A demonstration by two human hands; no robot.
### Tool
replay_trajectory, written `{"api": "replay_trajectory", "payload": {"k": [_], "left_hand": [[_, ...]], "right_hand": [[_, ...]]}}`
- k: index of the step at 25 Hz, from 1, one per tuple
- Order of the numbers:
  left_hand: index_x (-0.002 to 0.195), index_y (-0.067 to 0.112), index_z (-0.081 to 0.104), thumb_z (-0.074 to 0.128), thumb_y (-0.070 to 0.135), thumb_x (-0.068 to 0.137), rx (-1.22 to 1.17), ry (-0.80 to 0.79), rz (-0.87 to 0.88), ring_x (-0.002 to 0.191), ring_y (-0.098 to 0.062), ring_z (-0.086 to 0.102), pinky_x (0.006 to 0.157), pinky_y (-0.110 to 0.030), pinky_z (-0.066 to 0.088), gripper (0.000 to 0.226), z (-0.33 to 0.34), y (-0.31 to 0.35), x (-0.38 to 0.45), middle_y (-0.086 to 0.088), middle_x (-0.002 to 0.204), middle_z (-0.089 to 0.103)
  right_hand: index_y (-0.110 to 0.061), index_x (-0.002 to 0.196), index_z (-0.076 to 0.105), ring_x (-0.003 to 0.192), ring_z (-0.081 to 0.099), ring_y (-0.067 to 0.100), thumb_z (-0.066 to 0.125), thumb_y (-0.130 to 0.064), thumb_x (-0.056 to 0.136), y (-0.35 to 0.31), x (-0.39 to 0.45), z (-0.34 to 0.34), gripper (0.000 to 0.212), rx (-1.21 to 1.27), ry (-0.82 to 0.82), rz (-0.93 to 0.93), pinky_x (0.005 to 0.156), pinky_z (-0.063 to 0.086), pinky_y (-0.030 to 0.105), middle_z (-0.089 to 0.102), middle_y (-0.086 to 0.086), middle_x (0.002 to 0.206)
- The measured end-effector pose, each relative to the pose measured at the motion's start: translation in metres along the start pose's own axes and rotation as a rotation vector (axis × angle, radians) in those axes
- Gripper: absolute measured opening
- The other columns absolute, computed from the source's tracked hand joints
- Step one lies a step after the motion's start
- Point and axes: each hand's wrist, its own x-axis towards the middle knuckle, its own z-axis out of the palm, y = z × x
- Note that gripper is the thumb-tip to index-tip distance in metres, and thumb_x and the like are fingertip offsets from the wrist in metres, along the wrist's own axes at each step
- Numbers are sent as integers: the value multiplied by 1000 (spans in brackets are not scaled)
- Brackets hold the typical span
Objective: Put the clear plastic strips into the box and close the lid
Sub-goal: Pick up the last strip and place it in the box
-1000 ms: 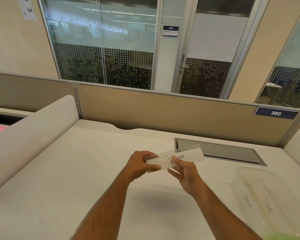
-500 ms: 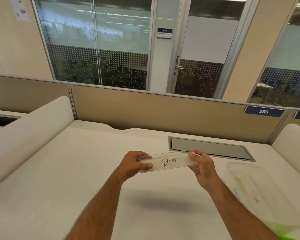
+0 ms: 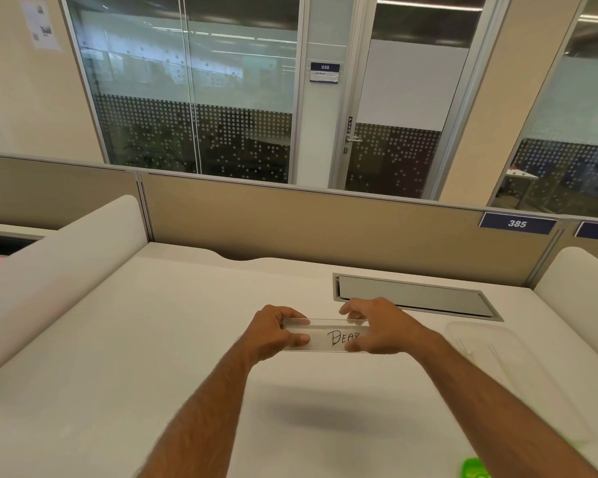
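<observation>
Above the white desk, both hands hold a clear plastic strip [image 3: 325, 334] with a white insert reading "DEAR". My left hand [image 3: 275, 331] pinches its left end between thumb and fingers. My right hand [image 3: 377, 326] grips the right end, fingers over the top edge and thumb under, hiding the strip's right part. The clear plastic box [image 3: 518, 377] stands open on the desk to the right, with clear strips lying inside. A bit of green [image 3: 473, 469] shows at the bottom right edge; I cannot tell what it is.
A grey cable hatch [image 3: 411, 296] is set into the desk behind my hands. A beige partition [image 3: 290, 222] closes the far side, and padded white dividers [image 3: 59, 267] flank the desk left and right. Bare desk surface [image 3: 135, 357] lies to the left.
The strip has levelled out and come lower and nearer. My right hand shifted from under the strip to its right end, then slid inward over the last letter.
</observation>
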Motion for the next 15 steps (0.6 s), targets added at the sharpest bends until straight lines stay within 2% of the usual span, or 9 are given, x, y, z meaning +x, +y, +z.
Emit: {"api": "replay_trajectory", "payload": {"k": [5, 10, 15], "left_hand": [[112, 7, 72, 83, 12, 74, 27, -20, 27, 104, -28, 65, 86, -32, 58, 40, 9, 4, -4, -12, 113, 70], [111, 10, 72, 84, 14, 74, 51, -46, 32, 103, -25, 65, 84, -29, 58, 39, 14, -1, -6, -9, 111, 71], [118, 15, 66, 85, 19, 73, 37, -40, 24, 111, -25, 61, 94, -37, 57, 49, 25, -1, -7, -6, 120, 66]], "right_hand": [[-39, 121, 53, 85, 57, 7, 75, -57, 57, -19, -1, 4, 70, -188, -123, -65, 68, 47, 24, 56, -15, 94], [-37, 118, 55, 85, 56, 8, 74, -55, 61, -20, -9, 11, 63, -202, -152, -77, 72, 51, 28, 58, -14, 95], [-35, 122, 54, 85, 59, 9, 72, -60, 62, -9, -15, 19, 67, -212, -126, -51, 70, 52, 25, 65, -9, 103]]}}
